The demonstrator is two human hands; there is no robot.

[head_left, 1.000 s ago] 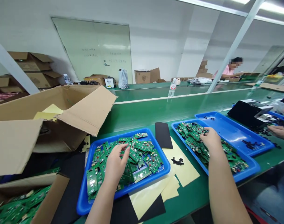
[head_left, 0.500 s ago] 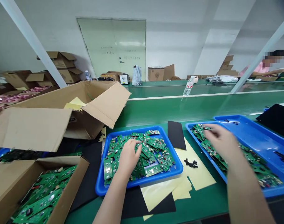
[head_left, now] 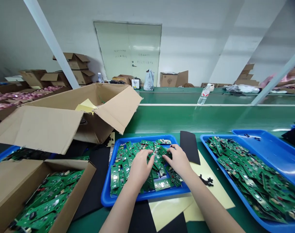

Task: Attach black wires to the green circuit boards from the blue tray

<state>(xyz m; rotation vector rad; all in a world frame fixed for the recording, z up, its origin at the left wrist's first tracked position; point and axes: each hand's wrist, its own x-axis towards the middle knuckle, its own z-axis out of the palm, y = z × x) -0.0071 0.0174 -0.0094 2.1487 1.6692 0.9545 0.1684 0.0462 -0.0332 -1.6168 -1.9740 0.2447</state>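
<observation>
Green circuit boards (head_left: 163,184) lie heaped in a blue tray (head_left: 106,194) in front of me. Over the middle of this heap is my left hand (head_left: 141,165), its thumb and fingers apart at the boards, with no board clearly held. My right hand (head_left: 179,160) reaches in from the right side. Its thumb and curled fingers close on the end of a small circuit board (head_left: 163,150) lying tilted between both hands. The palms hide part of the heap. A second blue tray (head_left: 211,165) on the right holds more stacked circuit boards (head_left: 244,168).
At the left, an open carton (head_left: 79,194) holds larger green boards. Behind it stands a big open cardboard box (head_left: 118,106). Black sheets (head_left: 189,147), yellow paper (head_left: 215,184) and small black pieces (head_left: 206,180) lie between the trays. A water bottle (head_left: 204,94) stands farther back.
My right hand has moved left from the right-hand tray to the middle tray, beside my left hand. My left hand stays over the heap. The view has turned slightly right-to-left.
</observation>
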